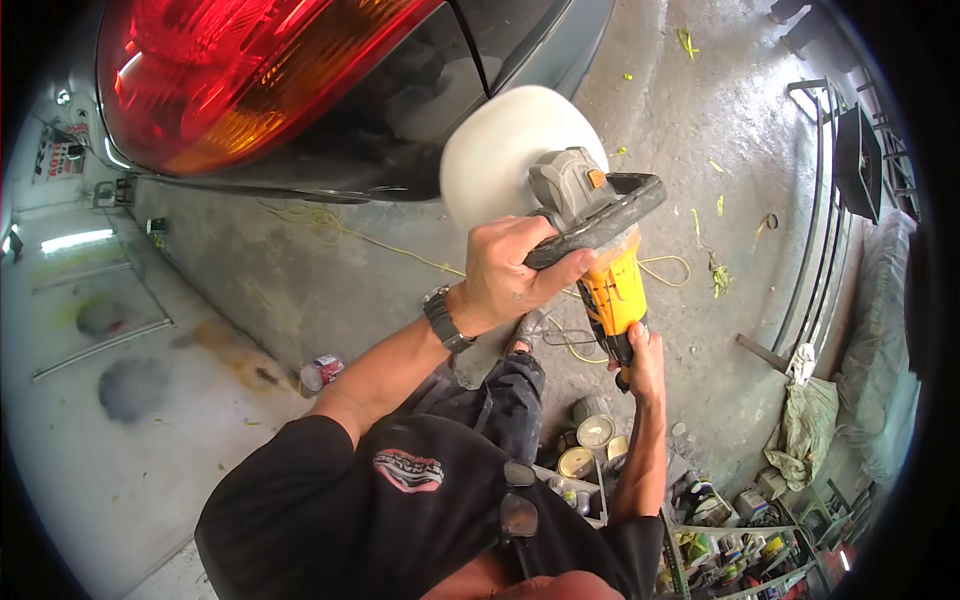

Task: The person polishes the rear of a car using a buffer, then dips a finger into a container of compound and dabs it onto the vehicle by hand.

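A yellow and black polisher (615, 290) with a large white round pad (505, 145) is held in both my hands. My left hand (505, 265), with a black watch on the wrist, is closed around the black loop handle (630, 205) near the polisher's grey head. Lower down, my right hand (645, 360) wraps around the rear grip. The pad overlaps the corner of a dark car panel (400, 130), below the red and amber tail light (250, 80); whether it touches the panel is unclear.
A yellow cord (390, 245) runs across the grey concrete floor (740, 240). Cans (595, 430) and a crowded shelf (740, 540) stand at lower right. Metal rails (825, 200) and a plastic-wrapped bundle (880, 350) line the right side. A red can (320, 372) sits left of my legs.
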`<control>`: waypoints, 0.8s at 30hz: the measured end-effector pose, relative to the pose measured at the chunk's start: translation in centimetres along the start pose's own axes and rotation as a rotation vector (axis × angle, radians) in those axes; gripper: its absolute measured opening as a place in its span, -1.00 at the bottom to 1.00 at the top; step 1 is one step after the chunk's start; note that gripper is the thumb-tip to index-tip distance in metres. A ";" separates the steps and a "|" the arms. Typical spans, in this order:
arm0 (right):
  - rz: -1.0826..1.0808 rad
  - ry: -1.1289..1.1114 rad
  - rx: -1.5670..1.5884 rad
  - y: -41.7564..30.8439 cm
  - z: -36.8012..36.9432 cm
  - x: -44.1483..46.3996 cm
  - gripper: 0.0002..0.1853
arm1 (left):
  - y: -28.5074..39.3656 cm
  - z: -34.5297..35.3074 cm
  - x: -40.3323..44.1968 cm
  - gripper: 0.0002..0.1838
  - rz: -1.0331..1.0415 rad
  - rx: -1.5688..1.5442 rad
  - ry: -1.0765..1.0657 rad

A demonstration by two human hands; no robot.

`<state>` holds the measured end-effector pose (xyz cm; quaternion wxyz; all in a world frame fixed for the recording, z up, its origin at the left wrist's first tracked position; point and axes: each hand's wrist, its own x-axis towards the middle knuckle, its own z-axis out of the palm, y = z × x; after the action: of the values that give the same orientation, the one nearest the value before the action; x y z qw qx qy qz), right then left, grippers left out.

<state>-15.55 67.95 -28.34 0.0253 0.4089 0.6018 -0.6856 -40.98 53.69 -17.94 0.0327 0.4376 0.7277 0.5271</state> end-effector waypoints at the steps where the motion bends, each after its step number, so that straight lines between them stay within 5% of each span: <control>1: -0.032 0.007 -0.005 -0.1 0.4 0.1 -0.07 | 0.2 -0.2 0.1 -0.67 0.006 0.005 0.001; 11: -0.126 0.026 0.054 1.7 2.5 1.8 0.00 | 0.0 -0.5 0.3 -0.64 0.149 0.097 -0.005; 14: -0.088 -0.127 0.155 4.3 2.9 2.5 -0.01 | 0.8 -1.5 -0.8 -0.62 0.169 0.188 -0.031; 24: -0.001 -0.188 0.086 8.7 5.2 -1.0 -0.02 | 3.4 -5.8 -7.5 -0.61 -0.016 0.210 -0.159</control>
<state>-13.11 60.69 -35.09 0.0639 0.3430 0.5670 -0.7462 -37.26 44.61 -15.81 0.0483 0.4731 0.7775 0.4114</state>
